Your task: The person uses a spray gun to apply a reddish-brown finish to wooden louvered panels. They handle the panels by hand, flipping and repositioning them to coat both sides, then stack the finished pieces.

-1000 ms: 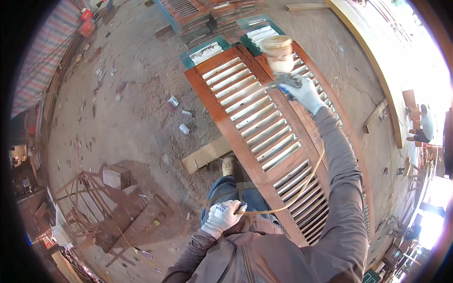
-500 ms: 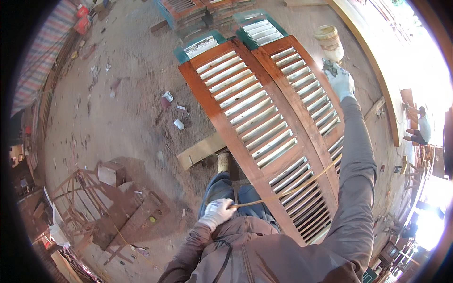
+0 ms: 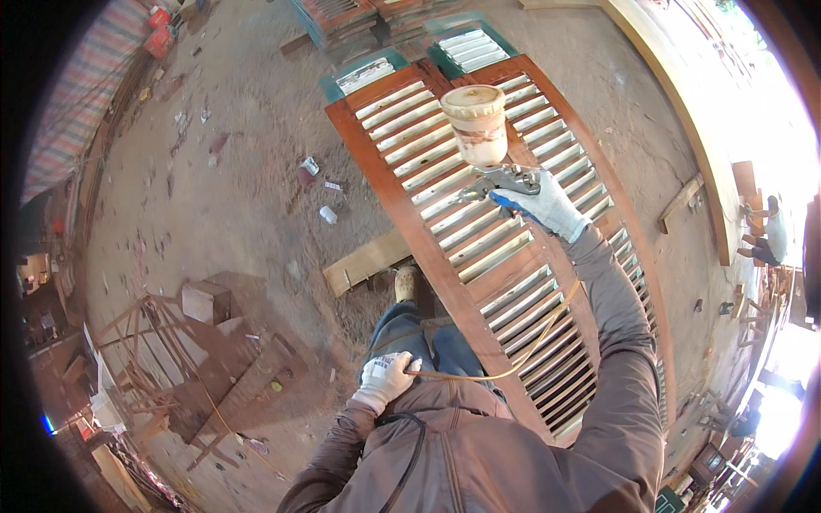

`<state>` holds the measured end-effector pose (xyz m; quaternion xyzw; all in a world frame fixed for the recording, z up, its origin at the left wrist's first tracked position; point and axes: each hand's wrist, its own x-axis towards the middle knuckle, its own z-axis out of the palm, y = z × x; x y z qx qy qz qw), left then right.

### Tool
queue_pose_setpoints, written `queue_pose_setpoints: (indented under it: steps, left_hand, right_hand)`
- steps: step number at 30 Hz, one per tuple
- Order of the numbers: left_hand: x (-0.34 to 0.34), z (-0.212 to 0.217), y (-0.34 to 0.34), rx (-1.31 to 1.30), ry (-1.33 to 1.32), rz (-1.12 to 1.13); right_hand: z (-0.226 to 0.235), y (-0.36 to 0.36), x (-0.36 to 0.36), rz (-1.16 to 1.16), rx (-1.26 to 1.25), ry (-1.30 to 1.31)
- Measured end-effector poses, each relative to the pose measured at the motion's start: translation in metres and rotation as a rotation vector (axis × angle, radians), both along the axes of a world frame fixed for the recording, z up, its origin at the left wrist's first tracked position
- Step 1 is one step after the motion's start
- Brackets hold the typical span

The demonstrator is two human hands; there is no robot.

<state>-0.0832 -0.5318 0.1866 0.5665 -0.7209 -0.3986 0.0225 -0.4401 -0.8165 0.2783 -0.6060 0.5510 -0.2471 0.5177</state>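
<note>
My right hand (image 3: pixel 554 207), in a pale work glove, is closed round a metal spray gun (image 3: pixel 506 179). A stained, whitish paint cup (image 3: pixel 477 128) sits on top of the gun. The gun is over the upper half of two long brown louvred shutters, the left shutter (image 3: pixel 363 141) and the right shutter (image 3: pixel 566 115), lying side by side. Near my lap, my gloved left hand (image 3: pixel 389 376) grips a thin yellow hose (image 3: pixel 479 377), which curves across the left shutter toward my right forearm. Darker, glossier red-brown colours the shutters' far ends; the nearer wood looks duller.
Green-framed shutter ends (image 3: pixel 432 56) stick out beyond the brown pair. More stacked shutters (image 3: pixel 329 30) lie farther off. A plank (image 3: pixel 368 261) is by my foot, and a long beam (image 3: pixel 684 120) bounds the right. Wood scraps and a box (image 3: pixel 206 303) lie left. Another person (image 3: pixel 774 231) is far right.
My right hand has swung the spray gun left, from the right shutter's outer edge to above the left shutter. The hose has shifted with it; my left hand has barely moved.
</note>
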Motion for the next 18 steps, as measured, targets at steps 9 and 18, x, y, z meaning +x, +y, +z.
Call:
queue_pose_setpoints:
  steps: [9,18]
  left_hand:
    - [-0.032,0.038,0.008,-0.036,0.172,0.034]
    - [-0.055,0.047,0.018,-0.017,0.208,0.018]
  right_hand:
    - [-0.017,-0.051,-0.155,-0.432,-0.287,0.838]
    - [-0.012,-0.027,-0.192,-0.374,-0.422,1.127]
